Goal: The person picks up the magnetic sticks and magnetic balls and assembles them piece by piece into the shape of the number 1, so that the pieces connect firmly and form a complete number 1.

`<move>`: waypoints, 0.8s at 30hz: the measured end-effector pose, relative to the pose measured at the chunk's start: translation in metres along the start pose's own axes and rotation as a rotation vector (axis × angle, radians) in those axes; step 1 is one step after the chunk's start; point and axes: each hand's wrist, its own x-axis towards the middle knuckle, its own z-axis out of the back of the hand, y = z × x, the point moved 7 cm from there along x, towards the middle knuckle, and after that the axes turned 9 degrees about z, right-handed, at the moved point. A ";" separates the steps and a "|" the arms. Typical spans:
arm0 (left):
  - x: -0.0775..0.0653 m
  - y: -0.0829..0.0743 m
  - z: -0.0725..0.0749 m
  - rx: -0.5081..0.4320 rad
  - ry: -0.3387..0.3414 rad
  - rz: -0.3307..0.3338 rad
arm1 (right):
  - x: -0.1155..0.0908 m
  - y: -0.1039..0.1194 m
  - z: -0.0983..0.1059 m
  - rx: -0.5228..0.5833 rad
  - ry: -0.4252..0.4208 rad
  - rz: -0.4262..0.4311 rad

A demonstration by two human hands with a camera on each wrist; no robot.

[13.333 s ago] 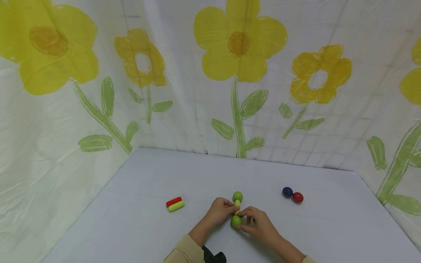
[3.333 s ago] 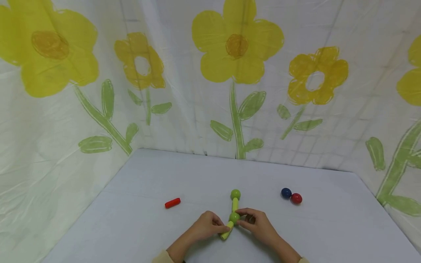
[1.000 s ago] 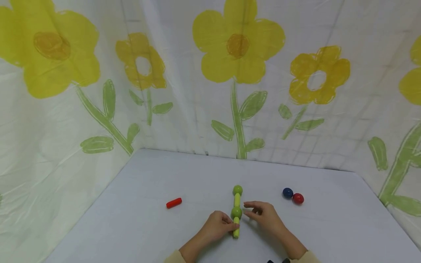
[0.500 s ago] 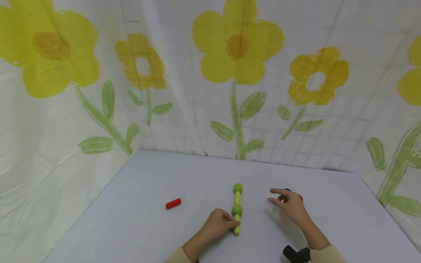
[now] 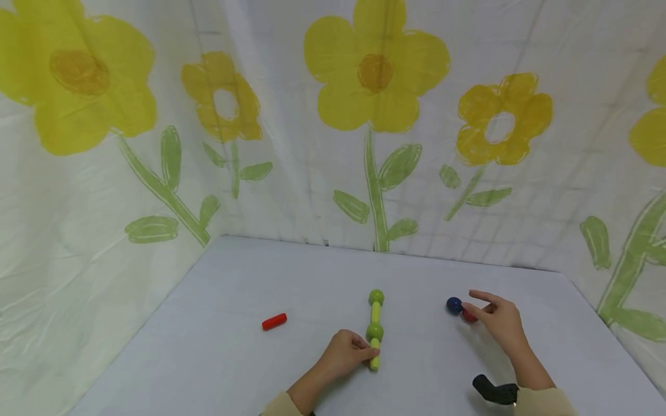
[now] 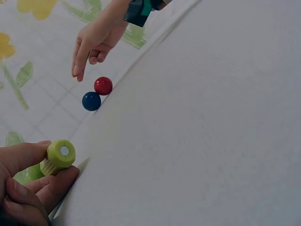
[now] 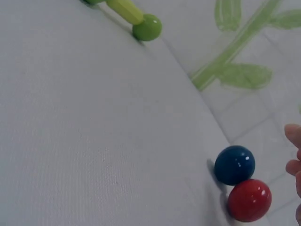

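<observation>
My left hand [image 5: 344, 353] pinches the near yellow-green rod [image 5: 374, 364] between thumb and fingers. This rod ends a straight chain: a green ball [image 5: 374, 331], another yellow-green rod [image 5: 376, 312] and a far green ball [image 5: 376, 297]. In the left wrist view, the held rod's end [image 6: 64, 150] shows a round silvery disc. At the right, my right hand [image 5: 502, 325] hovers over a red ball [image 5: 470, 316] with fingers apart, gripping nothing. The red ball touches a blue ball [image 5: 454, 305]. Only a few right fingers [image 7: 293, 136] enter the right wrist view.
A red rod [image 5: 274, 322] lies alone on the white table [image 5: 218, 358], left of the chain. Behind the table hangs a white sheet [image 5: 291, 190] painted with yellow flowers. A black device [image 5: 494, 392] sits at the right wrist.
A second yellow-green rod, earlier beside the red one, now joins the chain's near end. The chain straightened and slid slightly away. My right hand left the near green ball and moved right.
</observation>
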 end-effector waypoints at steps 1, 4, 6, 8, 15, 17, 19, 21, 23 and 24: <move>0.000 0.000 0.000 -0.002 0.000 0.001 | -0.001 -0.003 0.002 -0.005 -0.002 -0.012; 0.001 0.001 0.000 -0.001 0.003 0.009 | -0.002 -0.011 0.004 -0.005 -0.003 -0.047; 0.001 0.001 0.000 0.002 0.003 0.014 | -0.003 -0.015 0.005 0.001 -0.003 -0.064; 0.001 0.001 0.000 0.003 0.003 0.014 | -0.003 -0.018 0.005 0.007 -0.006 -0.074; 0.001 0.002 0.001 0.000 0.000 0.019 | -0.004 -0.032 0.001 0.057 0.001 -0.124; 0.002 0.003 0.001 0.005 -0.001 0.026 | -0.005 -0.036 -0.002 0.077 0.009 -0.143; 0.002 0.003 0.001 0.009 -0.003 0.030 | -0.005 -0.040 -0.004 0.088 0.012 -0.156; 0.002 0.003 0.001 0.009 -0.005 0.026 | -0.006 -0.043 -0.007 0.097 0.011 -0.165; 0.001 0.003 0.001 0.004 -0.006 0.025 | -0.007 -0.045 -0.009 0.092 0.005 -0.175; 0.001 0.003 0.001 0.000 -0.005 0.025 | -0.007 -0.046 -0.010 0.088 -0.001 -0.179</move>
